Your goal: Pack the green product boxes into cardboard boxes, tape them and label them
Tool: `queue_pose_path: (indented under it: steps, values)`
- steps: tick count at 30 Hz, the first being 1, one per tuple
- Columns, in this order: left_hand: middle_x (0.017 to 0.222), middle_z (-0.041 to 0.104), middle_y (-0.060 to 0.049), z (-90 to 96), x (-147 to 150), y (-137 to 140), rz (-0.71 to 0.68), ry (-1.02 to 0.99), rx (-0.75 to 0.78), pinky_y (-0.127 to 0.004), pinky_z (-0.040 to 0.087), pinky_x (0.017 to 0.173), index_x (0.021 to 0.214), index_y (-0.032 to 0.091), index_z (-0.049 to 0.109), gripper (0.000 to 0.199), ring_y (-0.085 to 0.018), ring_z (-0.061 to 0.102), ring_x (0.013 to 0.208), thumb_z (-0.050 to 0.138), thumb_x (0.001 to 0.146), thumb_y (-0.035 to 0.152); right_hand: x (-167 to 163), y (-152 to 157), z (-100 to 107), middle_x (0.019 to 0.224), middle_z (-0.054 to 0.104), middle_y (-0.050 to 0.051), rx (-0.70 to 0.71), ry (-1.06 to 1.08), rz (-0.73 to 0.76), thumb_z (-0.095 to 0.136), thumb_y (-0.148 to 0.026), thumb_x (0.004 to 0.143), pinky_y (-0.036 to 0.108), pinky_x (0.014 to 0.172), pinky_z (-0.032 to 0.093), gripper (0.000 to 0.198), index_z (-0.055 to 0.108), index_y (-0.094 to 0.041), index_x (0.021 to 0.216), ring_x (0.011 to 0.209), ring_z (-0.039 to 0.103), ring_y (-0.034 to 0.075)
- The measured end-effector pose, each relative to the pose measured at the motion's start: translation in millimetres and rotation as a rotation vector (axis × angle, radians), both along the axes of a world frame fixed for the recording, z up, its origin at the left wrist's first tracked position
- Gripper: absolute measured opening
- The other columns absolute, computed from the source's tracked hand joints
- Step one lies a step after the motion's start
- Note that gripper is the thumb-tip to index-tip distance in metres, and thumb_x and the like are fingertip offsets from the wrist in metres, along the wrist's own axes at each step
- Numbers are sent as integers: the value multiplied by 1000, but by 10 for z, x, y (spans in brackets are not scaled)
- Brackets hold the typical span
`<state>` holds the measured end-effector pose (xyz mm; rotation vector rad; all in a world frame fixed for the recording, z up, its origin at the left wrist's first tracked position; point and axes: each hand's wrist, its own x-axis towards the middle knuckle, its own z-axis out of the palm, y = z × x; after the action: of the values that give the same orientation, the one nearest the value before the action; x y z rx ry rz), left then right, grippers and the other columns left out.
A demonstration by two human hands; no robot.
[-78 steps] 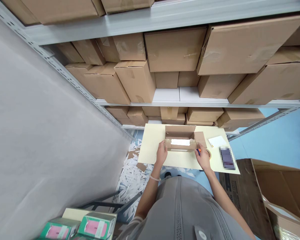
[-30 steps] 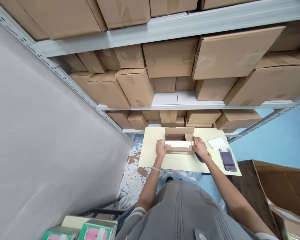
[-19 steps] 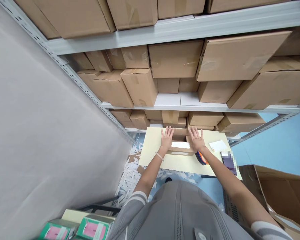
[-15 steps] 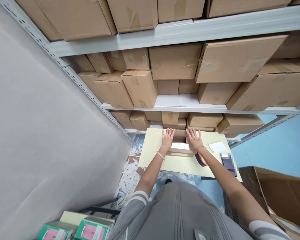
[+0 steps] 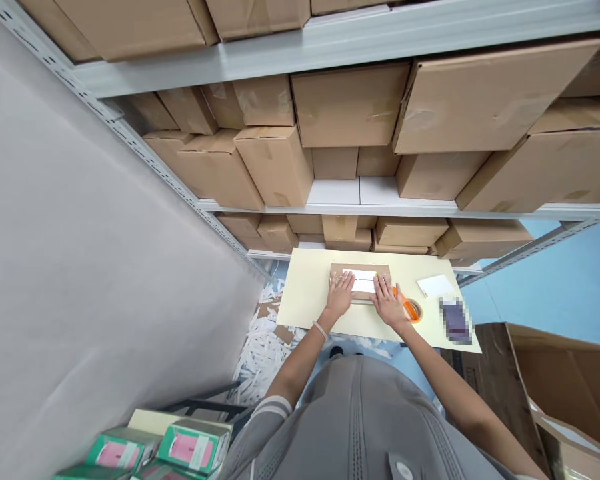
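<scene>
A small cardboard box (image 5: 335, 269) lies on the pale yellow table with its top flaps folded down. A white paper-like patch (image 5: 364, 283) with a thin dark line across it shows on top. My left hand (image 5: 339, 295) presses flat on the left part of the box, fingers stretched out. On the right part rests my right hand (image 5: 387, 301), its fingers spread and flat. Just beside my right hand is an orange tape dispenser (image 5: 409, 308) with a roll of tape; the hand partly hides it.
The table (image 5: 305, 300) stands against a metal shelf rack full of cardboard boxes (image 5: 350, 107). A white card (image 5: 435, 286) and a blurred-out dark phone-like object (image 5: 455, 321) lie at its right. A large open carton (image 5: 565, 360) is lower right; green-and-pink boxes (image 5: 193, 448) lower left; paper scraps (image 5: 260, 350) litter the floor.
The box's top stood open with a flap up; it is now folded down flat. Both my hands have come from the raised flaps onto the top. The tape dispenser shows more.
</scene>
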<state>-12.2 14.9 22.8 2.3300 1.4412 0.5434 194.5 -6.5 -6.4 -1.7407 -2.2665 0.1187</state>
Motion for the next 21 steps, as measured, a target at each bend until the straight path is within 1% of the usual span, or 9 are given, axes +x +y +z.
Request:
queue_pose_path:
  steps: [5, 8, 11, 13, 15, 17, 18, 21]
  values:
    - [159, 34, -13, -127, 170, -59, 29, 1, -3, -54, 7, 125, 153, 18, 32, 61, -26, 25, 150, 46, 95, 31, -42, 35, 15, 158, 36, 15, -43, 15, -14, 29, -34, 97, 64, 118, 7, 61, 28, -15, 155, 149, 24, 31]
    - [160, 30, -13, -179, 202, -64, 45, 96, 8, -51, 11, 125, 154, 14, 28, 62, -25, 22, 151, 41, 97, 35, -22, 43, 55, 155, 41, 16, -41, 37, -10, 29, -32, 97, 63, 118, 8, 58, 32, -15, 153, 147, 29, 31]
    - [162, 25, -11, -203, 195, -57, 33, 224, 27, -49, 12, 125, 156, 12, 24, 62, -22, 19, 152, 31, 100, 39, 84, -37, 48, 151, 47, 14, 19, 98, 7, 29, -29, 98, 58, 119, 13, 53, 38, -17, 149, 142, 37, 28]
    - [163, 23, -9, -212, 191, -55, 34, 276, 35, -48, 12, 125, 156, 13, 21, 63, -21, 17, 152, 26, 101, 41, 202, -138, -21, 143, 53, 14, 59, 157, -76, 30, -28, 97, 53, 116, 23, 48, 46, -17, 142, 134, 45, 28]
    - [163, 23, -7, -223, 195, -57, 44, 289, 39, -47, 11, 126, 157, 13, 20, 63, -20, 16, 152, 25, 101, 42, 331, -249, -148, 131, 59, 17, 49, 201, -255, 33, -27, 95, 50, 110, 33, 43, 52, -16, 131, 126, 50, 30]
    - [163, 23, -7, -239, 203, -63, 52, 277, 42, -47, 10, 126, 157, 14, 19, 63, -21, 16, 152, 25, 101, 42, 447, -338, -314, 123, 60, 20, -39, 220, -418, 37, -27, 91, 50, 104, 39, 40, 54, -13, 125, 122, 52, 33]
    - [163, 23, -7, -249, 207, -65, 55, 267, 42, -47, 10, 126, 157, 14, 19, 63, -21, 16, 152, 25, 101, 42, 495, -367, -399, 123, 59, 21, -121, 218, -465, 40, -27, 89, 49, 102, 41, 41, 53, -12, 125, 122, 52, 34]
    - [163, 21, -7, -282, 214, -67, 59, 233, 39, -47, 8, 126, 158, 15, 18, 62, -21, 16, 152, 26, 101, 41, 595, -370, -615, 124, 59, 23, -389, 186, -509, 49, -27, 84, 47, 96, 46, 47, 50, -11, 128, 117, 56, 35]
